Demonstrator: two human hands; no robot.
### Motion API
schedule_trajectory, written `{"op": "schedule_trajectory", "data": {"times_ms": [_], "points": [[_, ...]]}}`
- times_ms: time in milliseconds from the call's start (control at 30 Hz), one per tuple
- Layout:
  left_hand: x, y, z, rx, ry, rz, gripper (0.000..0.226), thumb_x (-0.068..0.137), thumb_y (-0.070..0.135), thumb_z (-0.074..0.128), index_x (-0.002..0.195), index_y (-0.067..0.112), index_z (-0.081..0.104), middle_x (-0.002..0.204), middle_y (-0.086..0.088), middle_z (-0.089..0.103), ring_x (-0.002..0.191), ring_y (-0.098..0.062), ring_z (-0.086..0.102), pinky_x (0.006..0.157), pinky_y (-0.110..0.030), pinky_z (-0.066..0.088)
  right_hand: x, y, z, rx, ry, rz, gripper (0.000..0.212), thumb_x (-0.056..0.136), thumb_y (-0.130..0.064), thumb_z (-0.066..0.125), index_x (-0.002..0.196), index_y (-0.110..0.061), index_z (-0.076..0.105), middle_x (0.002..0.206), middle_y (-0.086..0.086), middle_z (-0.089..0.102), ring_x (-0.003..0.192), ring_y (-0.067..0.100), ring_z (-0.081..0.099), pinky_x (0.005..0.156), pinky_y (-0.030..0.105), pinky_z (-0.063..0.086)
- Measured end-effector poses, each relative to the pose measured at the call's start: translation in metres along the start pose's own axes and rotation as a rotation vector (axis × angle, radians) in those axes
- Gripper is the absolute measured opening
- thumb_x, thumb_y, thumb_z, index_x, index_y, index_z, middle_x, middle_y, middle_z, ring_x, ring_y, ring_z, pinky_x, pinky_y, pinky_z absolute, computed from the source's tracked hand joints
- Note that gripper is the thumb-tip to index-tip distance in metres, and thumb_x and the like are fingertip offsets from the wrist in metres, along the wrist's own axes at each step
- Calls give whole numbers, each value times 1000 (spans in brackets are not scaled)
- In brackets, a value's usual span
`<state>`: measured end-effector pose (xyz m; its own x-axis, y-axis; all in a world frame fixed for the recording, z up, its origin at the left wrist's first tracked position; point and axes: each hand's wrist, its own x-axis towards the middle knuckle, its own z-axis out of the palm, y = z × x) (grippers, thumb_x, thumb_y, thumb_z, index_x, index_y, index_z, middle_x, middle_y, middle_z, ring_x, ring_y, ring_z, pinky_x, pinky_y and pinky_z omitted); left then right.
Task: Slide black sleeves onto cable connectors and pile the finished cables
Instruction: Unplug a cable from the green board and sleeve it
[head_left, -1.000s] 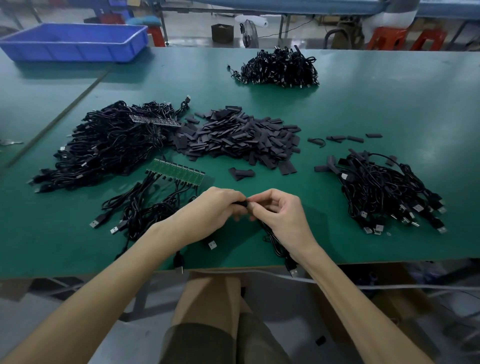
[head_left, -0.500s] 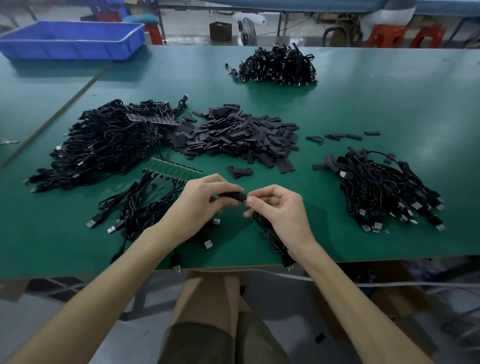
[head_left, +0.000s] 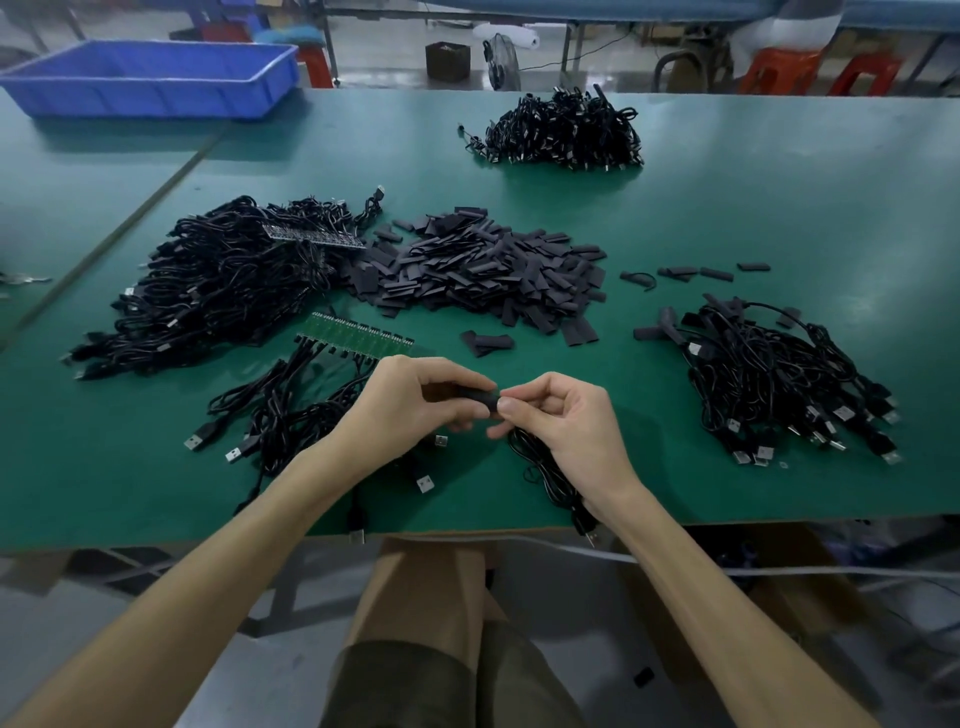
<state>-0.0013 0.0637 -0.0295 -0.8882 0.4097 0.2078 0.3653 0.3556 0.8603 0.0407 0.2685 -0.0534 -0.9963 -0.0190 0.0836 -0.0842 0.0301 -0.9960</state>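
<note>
My left hand (head_left: 410, 402) pinches the black sleeve (head_left: 475, 397) over the near table (head_left: 156, 493), its long axis left–right; my right hand (head_left: 566, 421) pinches the cable (head_left: 540, 467) end at the sleeve's right mouth — so I judge the push runs leftward

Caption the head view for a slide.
Left hand holds a black sleeve, right hand a cable, over the green table, before the sleeve pile.

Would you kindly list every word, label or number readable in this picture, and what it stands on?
No text can be read anywhere.
Green circuit board: any markings are too small to read.
Blue bin: no label shows.
Pile of black sleeves: no print shows.
</note>
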Motion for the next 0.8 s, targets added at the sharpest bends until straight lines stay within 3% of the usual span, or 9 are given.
{"op": "schedule_trajectory", "data": {"times_ms": [167, 500, 800], "points": [[0, 0, -4, -132, -42, -21, 22, 80, 14, 85, 100, 9, 76, 84, -7, 78, 70, -25, 76, 69, -29, 61, 0, 0, 1, 9, -8, 13, 7, 89, -9, 79, 93, -6, 74, 79, 10, 79, 75, 27, 79, 80, 30, 61], [0, 1, -3, -208, -101, -45, 22, 79, 9, 84, 98, 3, 76, 79, -11, 77, 68, -28, 75, 68, -31, 61, 0, -2, 1, 28, -13, 24, 10, 88, 1, 77, 93, 3, 69, 79, 12, 79, 71, 30, 78, 70, 25, 60], [-6, -9, -1, -39, -83, 72, 17, 83, 30, 84, 95, 21, 77, 72, 4, 76, 63, -16, 74, 61, -26, 59, 1, 4, -1, -6, -35, 7, 9, 87, -1, 78, 91, -1, 70, 78, 12, 78, 70, 30, 78, 71, 24, 58]]}}
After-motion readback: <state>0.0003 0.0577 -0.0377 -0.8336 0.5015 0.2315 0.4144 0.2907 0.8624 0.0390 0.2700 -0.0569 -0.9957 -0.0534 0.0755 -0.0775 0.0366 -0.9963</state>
